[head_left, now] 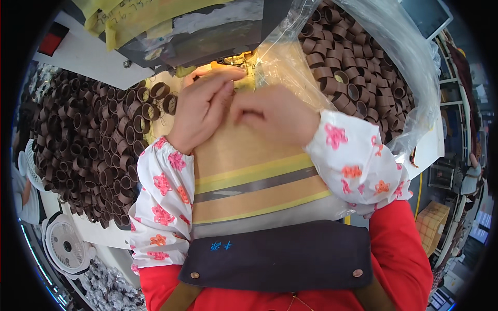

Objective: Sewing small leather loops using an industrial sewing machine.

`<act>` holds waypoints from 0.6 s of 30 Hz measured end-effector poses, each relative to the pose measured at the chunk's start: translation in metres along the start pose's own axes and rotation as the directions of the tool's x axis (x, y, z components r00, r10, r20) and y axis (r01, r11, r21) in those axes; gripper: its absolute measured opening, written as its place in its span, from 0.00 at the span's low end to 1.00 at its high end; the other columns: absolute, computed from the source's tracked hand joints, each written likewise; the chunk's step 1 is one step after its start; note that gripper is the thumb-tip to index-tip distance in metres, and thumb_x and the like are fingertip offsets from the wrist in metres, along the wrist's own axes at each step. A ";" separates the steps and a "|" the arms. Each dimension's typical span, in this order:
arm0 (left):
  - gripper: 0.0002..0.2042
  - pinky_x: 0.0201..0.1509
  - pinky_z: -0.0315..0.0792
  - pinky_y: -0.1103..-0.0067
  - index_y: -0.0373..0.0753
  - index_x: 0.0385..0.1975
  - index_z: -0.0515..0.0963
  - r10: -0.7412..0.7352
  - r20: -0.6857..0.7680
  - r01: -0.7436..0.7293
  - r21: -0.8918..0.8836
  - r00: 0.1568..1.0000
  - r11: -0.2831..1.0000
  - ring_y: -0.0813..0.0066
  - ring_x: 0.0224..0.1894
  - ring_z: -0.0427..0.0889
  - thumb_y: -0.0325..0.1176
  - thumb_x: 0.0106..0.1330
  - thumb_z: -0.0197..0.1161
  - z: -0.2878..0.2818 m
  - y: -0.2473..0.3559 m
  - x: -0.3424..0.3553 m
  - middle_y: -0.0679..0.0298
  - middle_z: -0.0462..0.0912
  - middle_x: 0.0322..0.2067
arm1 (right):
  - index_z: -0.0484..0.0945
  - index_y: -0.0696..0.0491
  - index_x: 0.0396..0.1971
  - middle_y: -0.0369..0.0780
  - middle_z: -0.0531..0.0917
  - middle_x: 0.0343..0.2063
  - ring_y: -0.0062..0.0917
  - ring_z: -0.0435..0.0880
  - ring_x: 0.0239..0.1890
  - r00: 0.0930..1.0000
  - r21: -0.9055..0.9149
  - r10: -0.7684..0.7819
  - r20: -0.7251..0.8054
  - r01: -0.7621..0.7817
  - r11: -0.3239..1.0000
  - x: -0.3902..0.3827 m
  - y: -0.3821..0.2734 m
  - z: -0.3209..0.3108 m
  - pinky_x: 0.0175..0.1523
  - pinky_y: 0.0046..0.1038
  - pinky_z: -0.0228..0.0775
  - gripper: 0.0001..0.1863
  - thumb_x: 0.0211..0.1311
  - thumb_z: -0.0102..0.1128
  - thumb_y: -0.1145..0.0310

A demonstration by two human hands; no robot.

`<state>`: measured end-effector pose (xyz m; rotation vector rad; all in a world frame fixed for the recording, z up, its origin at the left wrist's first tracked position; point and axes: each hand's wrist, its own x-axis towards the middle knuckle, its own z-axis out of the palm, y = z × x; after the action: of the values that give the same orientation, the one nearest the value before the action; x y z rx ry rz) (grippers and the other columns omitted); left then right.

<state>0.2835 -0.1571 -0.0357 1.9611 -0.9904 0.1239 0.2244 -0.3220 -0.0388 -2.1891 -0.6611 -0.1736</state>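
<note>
Under the lit working spot (244, 59) of a dark machine head, my left hand (205, 106) reaches forward with its fingers bent together and the thumb tucked against them. What its fingertips press or pinch is hidden behind the hand. My right hand (280, 114) is just beside it, blurred by motion, with its fingers curled in. Nothing that I can name shows in that hand. Several brown fabric-like loops (160, 90) with loose threads lie close to the left hand. Both hands are over a tan work surface (249, 145) crossed by yellow and grey tape strips.
A big heap of brown loops (93, 135) spreads over the left side. More loops (358, 62) fill a clear plastic bag (423, 78) at the far right. The dark machine head (207, 33) overhangs the far side. A white fan (67, 246) stands at lower left, a cardboard box (432, 225) at right.
</note>
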 end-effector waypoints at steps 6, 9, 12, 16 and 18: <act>0.07 0.46 0.57 0.72 0.41 0.25 0.77 -0.118 0.142 0.049 0.416 0.983 0.908 0.64 0.19 0.72 0.36 0.60 0.56 -0.014 -0.012 -0.002 0.66 0.74 0.15 | 0.76 0.52 0.35 0.38 0.76 0.17 0.23 0.73 0.17 0.998 0.044 0.061 -0.030 -0.060 0.997 0.009 0.005 -0.009 0.24 0.25 0.64 0.09 0.50 0.57 0.73; 0.07 0.39 0.56 0.75 0.42 0.27 0.79 -0.139 0.034 0.130 0.187 0.990 0.974 0.71 0.13 0.66 0.38 0.57 0.60 -0.009 -0.015 -0.005 0.68 0.70 0.09 | 0.78 0.54 0.33 0.37 0.74 0.15 0.20 0.69 0.15 0.988 0.056 0.151 -0.035 -0.149 0.987 0.015 0.017 -0.017 0.22 0.22 0.61 0.09 0.48 0.60 0.74; 0.09 0.39 0.55 0.76 0.41 0.28 0.79 -0.256 0.027 0.250 0.143 0.966 0.958 0.77 0.12 0.65 0.39 0.55 0.62 -0.004 -0.012 -0.002 0.70 0.69 0.08 | 0.80 0.54 0.30 0.36 0.75 0.17 0.19 0.69 0.16 0.972 0.043 0.199 -0.123 -0.195 0.980 0.016 0.027 -0.013 0.22 0.21 0.61 0.07 0.48 0.60 0.75; 0.10 0.34 0.58 0.77 0.39 0.28 0.79 -0.285 -0.112 0.303 0.210 0.952 0.930 0.77 0.12 0.65 0.39 0.52 0.64 0.005 -0.008 0.003 0.70 0.68 0.08 | 0.80 0.55 0.29 0.37 0.75 0.19 0.21 0.70 0.17 0.961 -0.010 0.105 -0.256 -0.111 0.994 0.019 0.031 -0.011 0.24 0.21 0.62 0.06 0.49 0.60 0.74; 0.11 0.28 0.58 0.77 0.39 0.27 0.79 -0.327 -0.123 0.348 0.230 0.937 0.909 0.75 0.11 0.65 0.39 0.50 0.65 0.006 -0.007 0.007 0.70 0.68 0.08 | 0.79 0.56 0.29 0.38 0.75 0.19 0.21 0.71 0.18 0.955 -0.026 0.099 -0.281 -0.111 0.993 0.021 0.034 -0.012 0.25 0.22 0.62 0.05 0.49 0.59 0.74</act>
<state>0.2914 -0.1643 -0.0412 2.3097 -0.5891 0.1368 0.2604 -0.3402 -0.0473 -2.1773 -0.3841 -0.4352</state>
